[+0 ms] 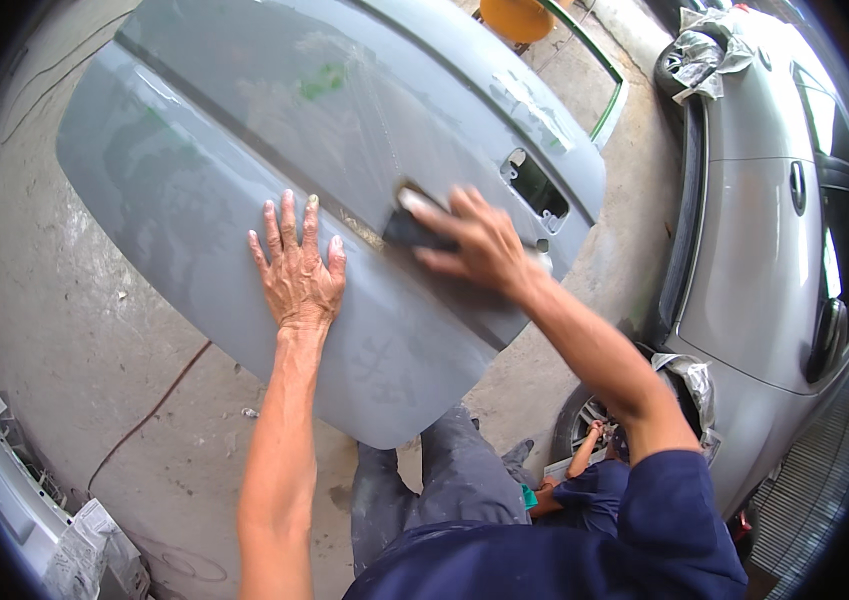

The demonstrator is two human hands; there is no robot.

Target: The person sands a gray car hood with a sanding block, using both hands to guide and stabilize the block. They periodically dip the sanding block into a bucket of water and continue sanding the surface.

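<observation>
A grey-primed car door panel (184,240) lies in front of me, with a long crease across it and green and pale patches on its surface. My left hand (299,275) rests flat on the panel, fingers spread, holding nothing. Gripped in my right hand (474,240) is a dark sanding block (402,228), pressed to the panel beside the crease. Motion blurs that hand and the block; the block's underside is hidden. Right of it, the panel has a handle opening (534,190).
A silver car (754,230) stands to the right, its wheels partly draped with covering. Beside its near wheel a co-worker (589,490) crouches low. A cable (149,415) runs over the concrete floor at left. Paper-covered body parts (94,550) lie at lower left.
</observation>
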